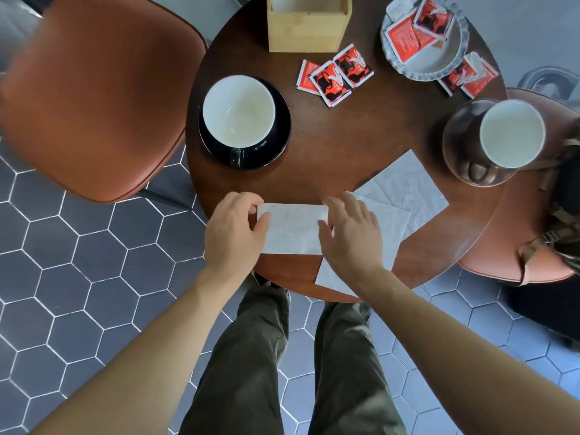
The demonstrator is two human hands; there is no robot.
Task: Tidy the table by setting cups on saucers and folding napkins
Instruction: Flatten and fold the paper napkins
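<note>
A folded white napkin [293,229] lies at the near edge of the round dark wooden table [339,136]. My left hand [233,229] pinches its left edge, and my right hand [350,233] presses flat on its right end. Two unfolded white napkins lie to the right, one [394,233] partly under my right hand and another [405,186] farther back. A black cup with a white inside [238,109] stands on a black saucer [279,133] at the left. A brown cup [511,133] stands on a brown saucer [455,146] at the right.
A wooden box [307,29] stands at the table's far edge. Red sachets [334,75] lie loose near it, and more [414,29] fill a glass dish [458,54]. A brown chair [91,89] stands left; a second seat with a camouflage bag [561,221] is right.
</note>
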